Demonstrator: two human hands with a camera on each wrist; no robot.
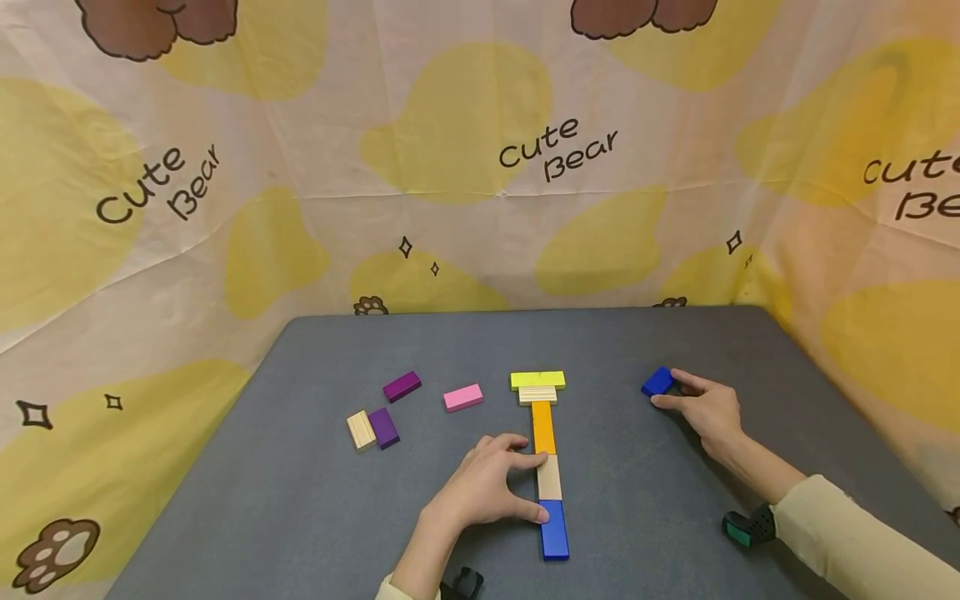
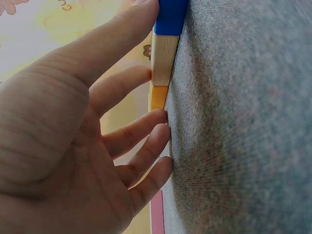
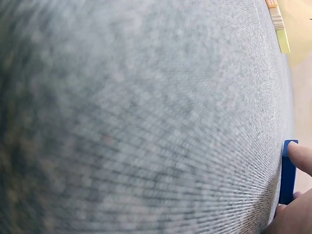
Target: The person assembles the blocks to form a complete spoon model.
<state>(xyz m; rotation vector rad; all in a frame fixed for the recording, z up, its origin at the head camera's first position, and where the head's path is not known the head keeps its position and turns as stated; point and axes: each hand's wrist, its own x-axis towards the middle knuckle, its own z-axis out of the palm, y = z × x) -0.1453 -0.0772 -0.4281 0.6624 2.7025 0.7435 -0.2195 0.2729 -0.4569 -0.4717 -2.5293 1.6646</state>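
Observation:
A line of blocks runs toward me in the head view: a lime-green block [image 1: 537,381] lies crosswise at the far end, then a pale ridged wooden piece [image 1: 537,395], an orange block [image 1: 543,427], a plain wooden block [image 1: 549,477] and a long blue block [image 1: 554,533]. Beside this line is my left hand [image 1: 487,483], thumb touching the long blue block and index fingertip at the plain wooden block, fingers spread. Off to the right, my right hand [image 1: 708,412] pinches a second blue block [image 1: 657,381] between thumb and finger, on or just over the table. The right wrist view shows that blue block [image 3: 288,178] only partly.
Left of the line lie a pink block [image 1: 463,397], a magenta block [image 1: 402,387], a purple block [image 1: 384,428] and a wooden block [image 1: 362,431] against the purple one. The grey table [image 1: 300,517] ends at a printed cloth [image 1: 465,250] behind.

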